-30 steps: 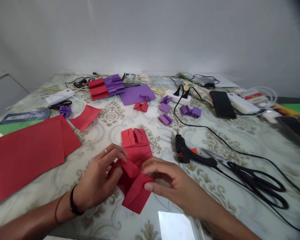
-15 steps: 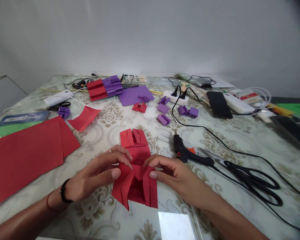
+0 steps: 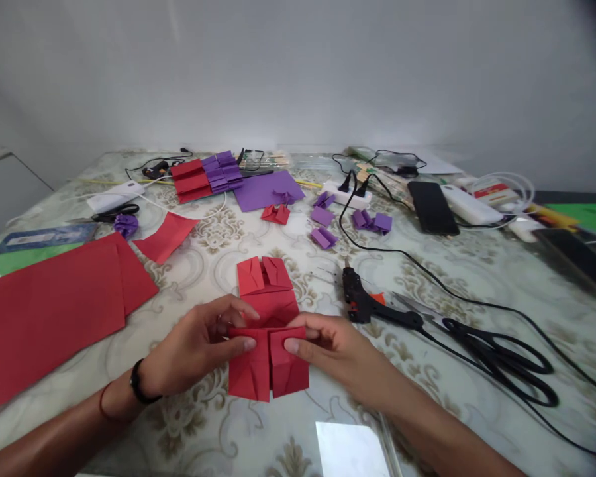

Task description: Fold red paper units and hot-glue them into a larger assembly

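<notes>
A folded sheet of red paper (image 3: 268,374) is between my hands, its two side flaps meeting at a middle slit. My left hand (image 3: 198,341) pinches its upper left edge, thumb in front and fingers behind. On the upper right edge, my right hand (image 3: 335,344) has the same pinch. The paper's far part runs away from me over the table and ends in two smaller folded flaps (image 3: 264,275). My fingertips behind the raised edge are partly hidden.
Right of my hands lie a black glue gun (image 3: 370,305) and scissors (image 3: 496,361). Large red sheets (image 3: 54,311) cover the left side. Small purple folded pieces (image 3: 322,237), a power strip (image 3: 345,192) and a phone (image 3: 433,207) are farther back. A black cable (image 3: 427,268) crosses the right side.
The two side flaps of the near part, spread with a gap between them before, have come together at the middle. My thumbs have moved inward onto the flaps' upper edge.
</notes>
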